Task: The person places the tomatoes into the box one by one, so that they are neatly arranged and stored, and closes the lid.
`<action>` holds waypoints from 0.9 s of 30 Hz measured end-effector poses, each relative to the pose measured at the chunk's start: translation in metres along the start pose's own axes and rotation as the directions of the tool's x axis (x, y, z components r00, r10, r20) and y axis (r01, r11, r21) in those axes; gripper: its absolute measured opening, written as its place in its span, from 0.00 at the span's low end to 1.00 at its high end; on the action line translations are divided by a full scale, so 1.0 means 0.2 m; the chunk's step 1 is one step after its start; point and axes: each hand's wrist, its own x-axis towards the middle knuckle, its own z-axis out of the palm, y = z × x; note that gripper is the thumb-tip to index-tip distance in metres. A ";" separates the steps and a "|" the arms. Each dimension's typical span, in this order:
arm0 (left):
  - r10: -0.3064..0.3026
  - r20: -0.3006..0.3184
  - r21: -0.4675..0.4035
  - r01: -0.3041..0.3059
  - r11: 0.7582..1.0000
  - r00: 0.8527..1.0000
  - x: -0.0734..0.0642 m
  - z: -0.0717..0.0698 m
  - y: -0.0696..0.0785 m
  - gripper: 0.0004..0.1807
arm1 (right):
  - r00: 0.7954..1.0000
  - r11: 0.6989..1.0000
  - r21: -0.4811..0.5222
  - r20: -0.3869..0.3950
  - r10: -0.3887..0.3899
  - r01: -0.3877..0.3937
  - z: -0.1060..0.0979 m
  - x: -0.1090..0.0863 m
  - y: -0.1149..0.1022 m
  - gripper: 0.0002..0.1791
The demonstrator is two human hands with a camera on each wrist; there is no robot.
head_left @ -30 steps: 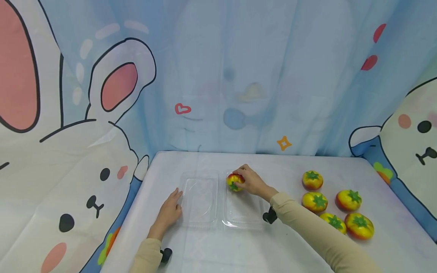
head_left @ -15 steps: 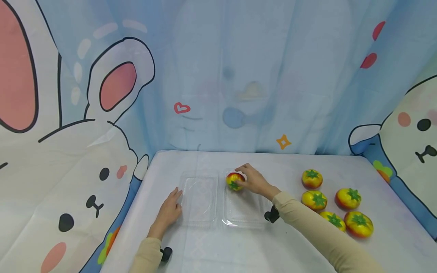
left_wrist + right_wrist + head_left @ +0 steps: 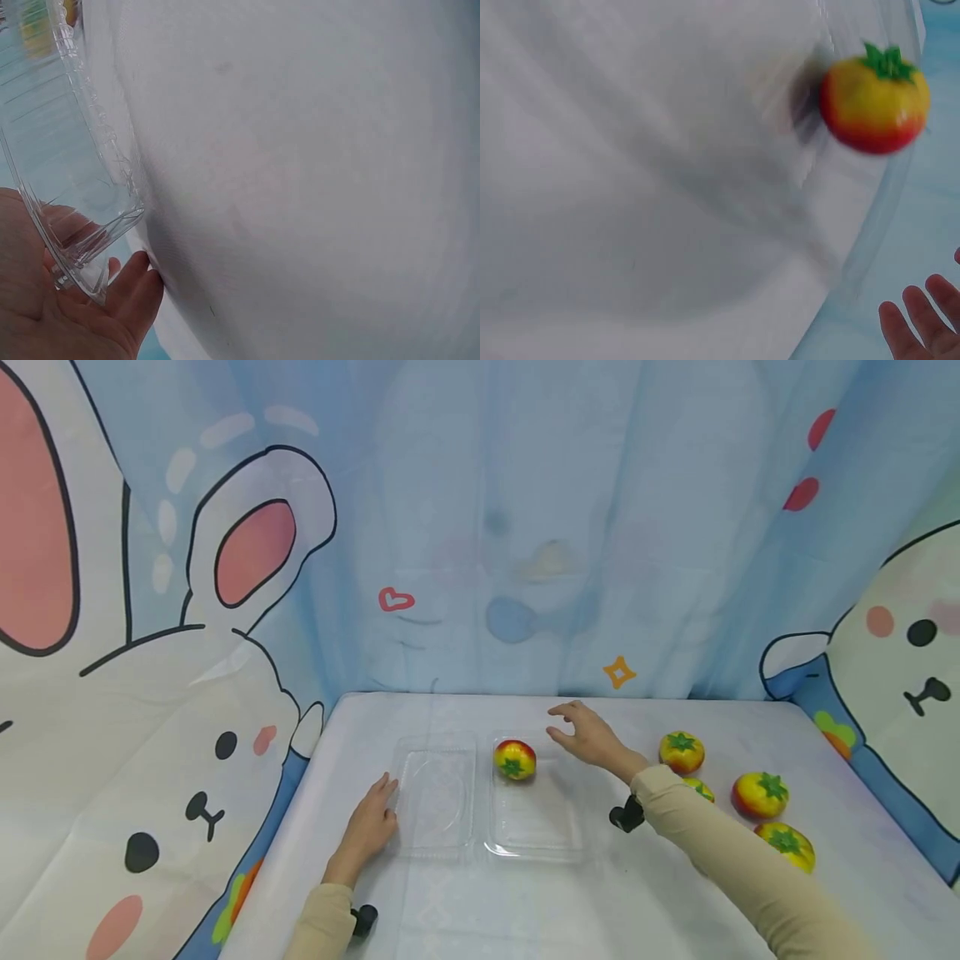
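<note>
A yellow-and-red toy fruit (image 3: 515, 760) with a green leafy top sits in the far left corner of a clear plastic tray (image 3: 534, 847). My right hand (image 3: 588, 735) is apart from it, to its right, over the tray's far right side with fingers spread and holding nothing. In the right wrist view the same fruit (image 3: 874, 105) shows at upper right, above my fingertips (image 3: 891, 319). My left hand (image 3: 371, 818) touches the left edge of the clear lid half (image 3: 437, 802), its fingers relaxed. The left wrist view shows the plastic corner (image 3: 112, 225) overlapping those fingers.
Several more such fruits (image 3: 761, 795) lie on the right of the white-covered table (image 3: 480, 910), partly hidden by my right sleeve (image 3: 735, 860). A blue cartoon curtain (image 3: 487, 527) hangs along the table's back edge.
My right hand has let go of the fruit and moved right and slightly back. The fruit stays in the tray's corner. My left hand has hardly moved.
</note>
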 end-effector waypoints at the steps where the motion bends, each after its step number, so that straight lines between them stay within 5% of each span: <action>1: -0.001 0.001 -0.001 0.001 1.000 1.000 0.00 0.00 0.00 0.28 | 1.000 1.000 -0.006 -0.003 0.010 -0.010 -0.02 0.00 0.03 0.21; 9: -0.008 0.004 0.005 0.008 1.000 1.000 -0.01 0.00 0.01 0.28 | 0.993 0.994 -0.001 -0.030 0.111 -0.111 -0.22 -0.08 0.27 0.24; 16: -0.005 -0.003 0.004 0.005 1.000 1.000 -0.01 0.00 0.00 0.28 | 0.968 0.969 -0.031 -0.062 0.244 -0.246 -0.34 -0.20 0.44 0.26; 21: -0.010 -0.002 0.003 0.010 1.000 1.000 -0.01 0.00 0.00 0.28 | 0.927 0.925 -0.068 -0.068 0.370 -0.374 -0.38 -0.26 0.53 0.28; 27: 0.000 0.004 0.004 0.000 1.000 1.000 0.00 -0.01 0.01 0.28 | 0.845 0.844 -0.045 -0.037 0.533 -0.534 -0.40 -0.32 0.61 0.32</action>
